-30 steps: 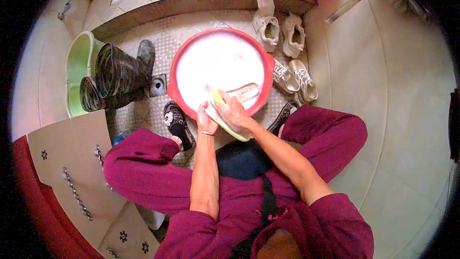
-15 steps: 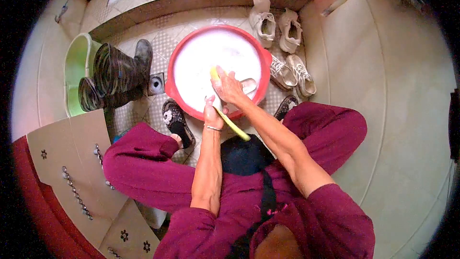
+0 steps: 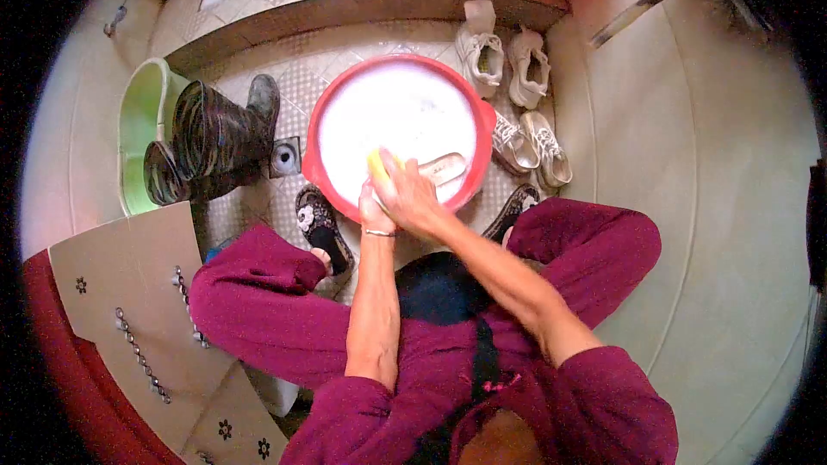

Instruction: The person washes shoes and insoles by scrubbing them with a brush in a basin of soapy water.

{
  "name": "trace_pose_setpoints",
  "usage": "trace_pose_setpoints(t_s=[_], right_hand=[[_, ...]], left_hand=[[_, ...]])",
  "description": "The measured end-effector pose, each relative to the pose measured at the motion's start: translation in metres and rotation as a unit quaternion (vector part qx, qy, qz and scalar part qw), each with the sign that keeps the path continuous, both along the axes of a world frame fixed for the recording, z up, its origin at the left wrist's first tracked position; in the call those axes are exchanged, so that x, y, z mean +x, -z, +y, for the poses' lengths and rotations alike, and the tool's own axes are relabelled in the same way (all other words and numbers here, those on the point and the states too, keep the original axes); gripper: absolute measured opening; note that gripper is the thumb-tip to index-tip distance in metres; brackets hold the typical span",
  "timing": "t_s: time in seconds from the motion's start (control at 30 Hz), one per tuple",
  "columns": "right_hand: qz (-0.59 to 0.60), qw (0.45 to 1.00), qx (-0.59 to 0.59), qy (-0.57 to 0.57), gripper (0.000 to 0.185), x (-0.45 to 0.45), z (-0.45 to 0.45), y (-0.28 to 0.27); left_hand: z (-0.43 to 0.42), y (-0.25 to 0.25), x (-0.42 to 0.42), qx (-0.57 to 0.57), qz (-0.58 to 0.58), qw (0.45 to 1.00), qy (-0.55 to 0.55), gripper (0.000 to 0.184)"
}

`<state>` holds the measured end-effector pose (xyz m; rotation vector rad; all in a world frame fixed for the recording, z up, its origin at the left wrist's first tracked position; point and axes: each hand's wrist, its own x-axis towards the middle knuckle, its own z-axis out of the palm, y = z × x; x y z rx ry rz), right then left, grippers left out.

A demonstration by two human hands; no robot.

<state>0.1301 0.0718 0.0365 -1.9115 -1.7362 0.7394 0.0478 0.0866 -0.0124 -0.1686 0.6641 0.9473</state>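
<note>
A red basin (image 3: 314, 133) full of white suds stands on the floor between my feet. My right hand (image 3: 409, 200) is closed over a yellow object (image 3: 376, 162) at the basin's near side; its exact kind is mostly covered by the fingers. Close against it, my left hand (image 3: 376, 211) is closed at the near rim, wearing a bracelet, and what it grips is hidden under the right hand. Just right of my hands, a pale shoe (image 3: 444, 170) lies partly in the foam, its insole showing.
White shoes (image 3: 529, 69) and laced sneakers (image 3: 517, 145) stand right of the basin. Dark boots (image 3: 211, 129) lean by a green tub (image 3: 138, 133) at left, near a floor drain (image 3: 285, 157). A raised step (image 3: 345, 13) runs behind; a cabinet (image 3: 129, 267) is near left.
The long yellow-green strip that stuck out from my left hand toward my lap no longer shows. My hands have come closer together, and more of the shoe in the foam is visible.
</note>
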Motion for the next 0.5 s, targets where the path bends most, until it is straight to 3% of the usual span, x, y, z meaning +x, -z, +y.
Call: trace_pose_setpoints(t_s=[0.07, 0.1, 0.13, 0.17, 0.23, 0.3, 0.33, 0.37, 0.4, 0.43, 0.5], right_hand=[[0.014, 0.998, 0.061, -0.023, 0.053, 0.000, -0.013, -0.011], [-0.007, 0.997, 0.065, -0.031, 0.052, 0.006, -0.013, -0.010], [-0.025, 0.997, 0.062, -0.039, 0.051, 0.009, -0.016, -0.015], [-0.028, 0.995, -0.084, 0.042, 0.052, 0.015, 0.002, -0.014], [-0.010, 0.993, -0.103, 0.065, 0.054, 0.031, 0.040, -0.021], [0.063, 0.975, -0.195, 0.083, 0.054, 0.042, 0.066, -0.006], [0.061, 0.976, -0.191, 0.083, 0.054, 0.046, 0.067, 0.004], [0.154, 0.969, -0.136, 0.139, 0.054, 0.052, 0.065, 0.015], [0.246, 0.946, -0.080, 0.194, 0.053, 0.055, 0.062, 0.022], [0.244, 0.947, -0.080, 0.192, 0.053, 0.056, 0.058, 0.022], [0.226, 0.957, 0.006, 0.179, 0.053, 0.052, 0.042, 0.017]], left_hand=[[-0.002, 0.009, -0.010, 0.011, 0.084, 0.996, 0.015, 0.042], [-0.001, 0.016, -0.004, 0.010, 0.082, 0.996, 0.016, 0.042], [-0.007, 0.022, 0.004, -0.012, 0.006, 1.000, 0.017, 0.042], [-0.015, 0.026, 0.009, -0.036, -0.067, 0.997, 0.018, 0.041], [-0.014, 0.036, 0.014, -0.054, 0.048, 0.997, 0.022, 0.032], [-0.007, 0.040, -0.007, 0.045, 0.018, 0.996, 0.072, 0.031], [-0.001, 0.024, -0.008, 0.012, -0.002, 0.998, 0.056, 0.031], [0.005, 0.016, -0.012, 0.042, -0.070, 0.994, 0.076, 0.034], [0.007, -0.003, -0.006, -0.011, -0.040, 0.997, 0.060, 0.036], [0.009, -0.018, 0.002, -0.063, -0.010, 0.997, 0.044, 0.038], [0.005, -0.003, 0.001, -0.041, -0.030, 0.998, 0.042, 0.039]])
